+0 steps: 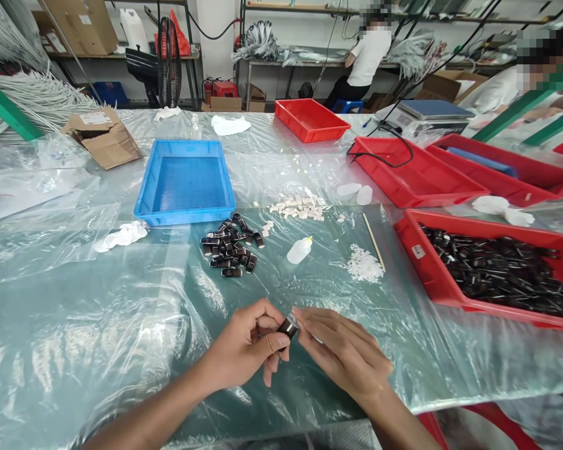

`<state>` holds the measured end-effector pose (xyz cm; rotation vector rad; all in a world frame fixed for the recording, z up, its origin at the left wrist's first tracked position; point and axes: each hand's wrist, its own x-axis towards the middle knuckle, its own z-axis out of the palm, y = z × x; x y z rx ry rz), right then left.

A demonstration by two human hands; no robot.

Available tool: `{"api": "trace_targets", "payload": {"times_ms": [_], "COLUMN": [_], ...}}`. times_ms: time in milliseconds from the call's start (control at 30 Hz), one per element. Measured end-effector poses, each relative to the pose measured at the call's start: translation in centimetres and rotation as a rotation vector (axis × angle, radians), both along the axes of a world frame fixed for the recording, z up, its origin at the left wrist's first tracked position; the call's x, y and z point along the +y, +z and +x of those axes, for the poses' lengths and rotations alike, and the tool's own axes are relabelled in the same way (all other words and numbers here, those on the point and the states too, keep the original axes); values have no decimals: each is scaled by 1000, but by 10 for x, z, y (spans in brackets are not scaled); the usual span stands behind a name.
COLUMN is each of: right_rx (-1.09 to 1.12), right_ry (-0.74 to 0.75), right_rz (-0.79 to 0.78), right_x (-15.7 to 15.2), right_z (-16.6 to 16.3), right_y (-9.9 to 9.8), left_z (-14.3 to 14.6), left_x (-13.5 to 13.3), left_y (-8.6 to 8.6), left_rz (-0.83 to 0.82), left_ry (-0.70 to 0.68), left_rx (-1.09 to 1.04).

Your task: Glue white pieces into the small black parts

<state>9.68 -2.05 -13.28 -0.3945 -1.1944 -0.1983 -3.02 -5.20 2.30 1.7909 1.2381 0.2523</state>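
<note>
My left hand (246,347) pinches a small dark cap-like piece (288,327) between thumb and fingers, just above the plastic-covered table. My right hand (342,350) meets it from the right, fingertips pressed together against the same piece. Beyond my hands lies a pile of several similar dark pieces (231,245). A small white squeeze bottle (299,250) lies on its side near them. A heap of tiny white bits (363,264) and a thin wooden stick (373,240) sit to the right.
A blue tray (143,203) stands at the back left. Red trays (406,240) on the right hold many dark pieces. More small white parts (298,207) are scattered mid-table. A cardboard box (104,137) sits far left. Two people work at the back.
</note>
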Motion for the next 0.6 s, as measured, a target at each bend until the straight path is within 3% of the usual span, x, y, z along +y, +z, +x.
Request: {"api": "trace_targets", "payload": {"times_ms": [600], "right_rx": [-57], "right_ry": [5], "right_rz": [8], "right_x": [2], "right_z": [2], "right_y": [-3], "left_z": [-5], "left_x": [7], "left_y": [1], "left_rz": [-138], "left_ry": [1], "left_rx": [-49]}}
